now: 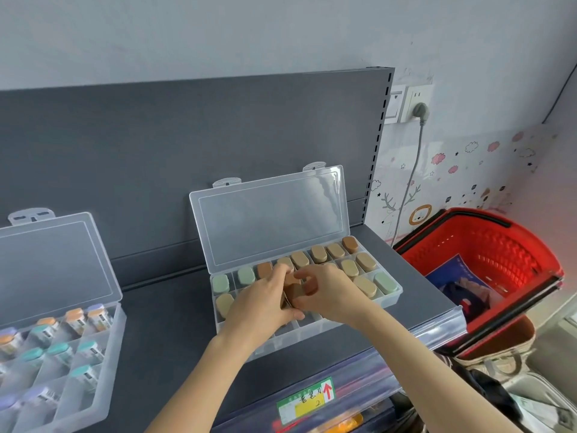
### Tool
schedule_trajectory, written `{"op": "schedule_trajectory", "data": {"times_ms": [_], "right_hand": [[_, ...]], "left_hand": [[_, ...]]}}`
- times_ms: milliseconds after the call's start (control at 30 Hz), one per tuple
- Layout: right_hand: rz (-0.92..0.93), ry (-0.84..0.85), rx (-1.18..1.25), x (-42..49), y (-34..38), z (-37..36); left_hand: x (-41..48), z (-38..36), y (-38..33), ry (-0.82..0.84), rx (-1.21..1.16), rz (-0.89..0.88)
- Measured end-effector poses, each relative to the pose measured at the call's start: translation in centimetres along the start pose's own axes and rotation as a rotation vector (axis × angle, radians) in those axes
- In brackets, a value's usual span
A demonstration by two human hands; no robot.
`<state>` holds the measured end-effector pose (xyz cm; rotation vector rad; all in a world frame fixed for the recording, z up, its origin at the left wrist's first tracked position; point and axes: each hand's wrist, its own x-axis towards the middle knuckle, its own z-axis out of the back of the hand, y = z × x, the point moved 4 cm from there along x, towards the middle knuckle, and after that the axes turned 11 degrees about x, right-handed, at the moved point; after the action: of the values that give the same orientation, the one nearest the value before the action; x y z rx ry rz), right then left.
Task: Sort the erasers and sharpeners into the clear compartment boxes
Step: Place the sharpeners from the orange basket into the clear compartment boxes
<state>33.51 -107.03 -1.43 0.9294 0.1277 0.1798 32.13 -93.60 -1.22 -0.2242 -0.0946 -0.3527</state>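
Both hands met over the middle of the open clear box (312, 336), which sat on the dark grey shelf (168, 332) with its lid (271, 220) propped up behind. The left hand (265, 303) had its fingers curled round a small bunch of brown erasers (292, 292), and the right hand (329, 292) pinched at the same bunch from the other side; exactly which piece each finger touched could not be told. Tan, brown and green erasers already stood in the back and side compartments, while the front row looked partly unfilled. The step seemed to be peeling one eraser off the bunch and seating it. It would go best if the left hand kept the bunch steady and low over the box, and the right lifted one piece and set it upright without knocking its neighbours. A second clear box (93, 373) with capped sharpeners lay well apart to the left. A red basket (512, 245) stood just beside the shelf's right end, below a plugged wall socket (420, 110).
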Motion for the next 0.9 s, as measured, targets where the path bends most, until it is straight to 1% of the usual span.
{"op": "schedule_trajectory", "data": {"times_ms": [100,200,267,367,467,567,800,900], "right_hand": [[0.063,0.035,-0.026,-0.1,-0.1,-0.3],[0.086,0.075,-0.07,-0.2,-0.2,-0.5],[0.092,0.094,-0.148,-0.1,-0.3,-0.7],[0.086,0.08,-0.284,0.0,-0.7,-0.9],[0.074,0.072,-0.336,0.2,-1.2,-1.2],[0.079,0.081,-0.396,0.1,-1.6,-1.5],[0.119,-0.045,-0.262,0.0,-1.5,-0.4],[0.145,-0.098,-0.232,-0.2,-1.1,0.2]], "left_hand": [[0.0,-0.5,0.2,0.029,-0.012,0.018],[-0.2,-0.7,0.5,0.054,0.014,0.031],[-0.2,-0.5,0.7,0.062,0.044,0.026],[-0.1,-0.3,1.1,0.09,0.011,0.023],[-0.2,-0.5,1.5,0.144,-0.058,0.038],[-0.5,-0.9,1.9,0.193,-0.056,0.026],[-0.5,-0.7,2.0,0.209,-0.017,-0.015],[-0.3,-0.5,1.4,0.2,0.04,-0.029]]}}
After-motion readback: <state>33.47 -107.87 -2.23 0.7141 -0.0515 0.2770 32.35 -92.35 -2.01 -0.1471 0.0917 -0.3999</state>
